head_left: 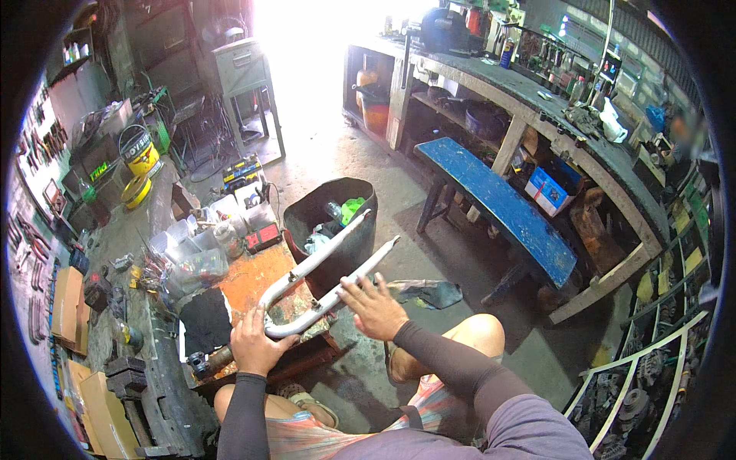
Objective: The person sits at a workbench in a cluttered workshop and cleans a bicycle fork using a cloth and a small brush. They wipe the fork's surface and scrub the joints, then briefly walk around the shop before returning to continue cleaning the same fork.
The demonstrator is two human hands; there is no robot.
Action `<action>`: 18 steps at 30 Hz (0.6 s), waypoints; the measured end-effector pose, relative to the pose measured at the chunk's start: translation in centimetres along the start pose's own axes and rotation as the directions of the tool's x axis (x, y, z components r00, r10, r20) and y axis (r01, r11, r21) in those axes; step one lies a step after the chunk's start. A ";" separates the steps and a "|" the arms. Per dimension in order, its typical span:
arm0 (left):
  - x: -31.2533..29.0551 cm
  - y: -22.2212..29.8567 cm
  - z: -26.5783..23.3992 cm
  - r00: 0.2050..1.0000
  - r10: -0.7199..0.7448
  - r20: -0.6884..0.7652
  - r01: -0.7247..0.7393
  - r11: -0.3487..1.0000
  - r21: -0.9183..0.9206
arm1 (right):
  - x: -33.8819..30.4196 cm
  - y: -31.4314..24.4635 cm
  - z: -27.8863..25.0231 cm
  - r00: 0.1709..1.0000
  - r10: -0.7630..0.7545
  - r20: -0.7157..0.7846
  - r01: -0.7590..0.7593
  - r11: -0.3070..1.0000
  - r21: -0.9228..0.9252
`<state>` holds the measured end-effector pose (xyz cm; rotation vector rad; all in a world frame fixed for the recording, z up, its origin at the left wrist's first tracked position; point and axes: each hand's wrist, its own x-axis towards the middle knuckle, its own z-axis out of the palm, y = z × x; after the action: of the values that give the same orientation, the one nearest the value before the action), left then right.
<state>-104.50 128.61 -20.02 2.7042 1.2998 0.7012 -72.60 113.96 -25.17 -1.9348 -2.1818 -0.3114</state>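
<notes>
A U-shaped silver-white metal tube (313,315) lies over an orange, paint-worn bench top (245,280), its two arms pointing away to the upper right. My left hand (259,342) grips the curved end, thumb on the near side. Along the right arm of the tube rests my right hand (376,309), its fingers stretched and apart, touching the metal; the underside of that palm is hidden. Beyond the bench, the tube's far ends reach over a dark bin (331,198) with crumpled plastic and a green item inside. A black cloth or pad (205,322) sits left of my left hand.
Plastic containers (201,264) and a red box (263,238) crowd the bench's far side. A blue bench (498,207) stands to the right, before a long worktable (552,123). Metal racks of parts (636,399) line the lower right. Tools hang on the left wall.
</notes>
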 end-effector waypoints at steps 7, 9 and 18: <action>-0.3 -0.5 -0.4 1.000 0.020 -0.023 -0.019 0.999 0.034 | 1.7 3.8 -2.2 0.912 0.373 -0.172 -0.400 0.901 -0.166; -0.2 -0.5 -0.5 1.000 0.019 -0.021 -0.019 1.000 0.018 | 1.0 0.9 -2.1 0.987 0.158 -0.023 -0.160 0.982 -0.102; 0.1 -0.3 0.9 0.989 0.102 -0.103 -0.101 0.995 0.018 | 0.8 4.8 -2.5 0.895 0.439 -0.077 -0.445 0.868 -0.220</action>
<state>-104.31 129.03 -20.89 2.7952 1.1968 0.8576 -67.92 114.60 -22.48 -2.4688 -1.6713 -0.5233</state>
